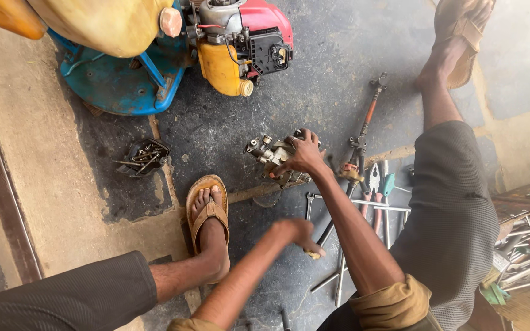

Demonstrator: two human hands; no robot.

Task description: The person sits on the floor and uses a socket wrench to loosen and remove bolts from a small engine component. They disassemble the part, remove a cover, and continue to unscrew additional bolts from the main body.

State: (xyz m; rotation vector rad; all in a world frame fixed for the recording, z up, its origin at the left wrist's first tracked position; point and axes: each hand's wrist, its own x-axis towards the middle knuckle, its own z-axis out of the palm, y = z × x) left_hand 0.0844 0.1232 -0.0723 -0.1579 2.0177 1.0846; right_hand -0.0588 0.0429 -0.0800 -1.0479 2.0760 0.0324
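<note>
Carburetor-like metal part held down on oily floor

Metal part (275, 160), small grey cast assembly with stubs and ports, sits on the dark stained concrete floor (314, 79), centre frame. Right hand (302, 156) rests on top of it, fingers spread and curled over the casting, gripping it. Left hand (297, 235) is lower, motion-blurred, closed around a small tool with a yellowish tip (314, 252); exact tool type not readable.

Long steel rods and wrenches (363, 205) lie fanned on the floor just beside the right forearm, with red-handled pliers (372, 184) and a teal-handled tool (388, 184) among them. Orange-shafted long tool (369, 113) lies further up, near the right leg.

Engine unit (240, 43) at top: red plastic cover, black boxy air-filter housing, yellow-orange rounded tank with a pale cap. Blue metal base (118, 83) beside it, scuffed paint, under a cream rounded tank (102, 21) with a pinkish cap.

Small black tray (145, 157) of loose screws and bolts sits on the floor left of the part, well apart from it. Left foot in a tan leather sandal (207, 211) is planted near the part; other sandal (461, 37) top right. Cluttered toolbox (529, 245) at the right edge, mixed screwdrivers, green and red handles.
</note>
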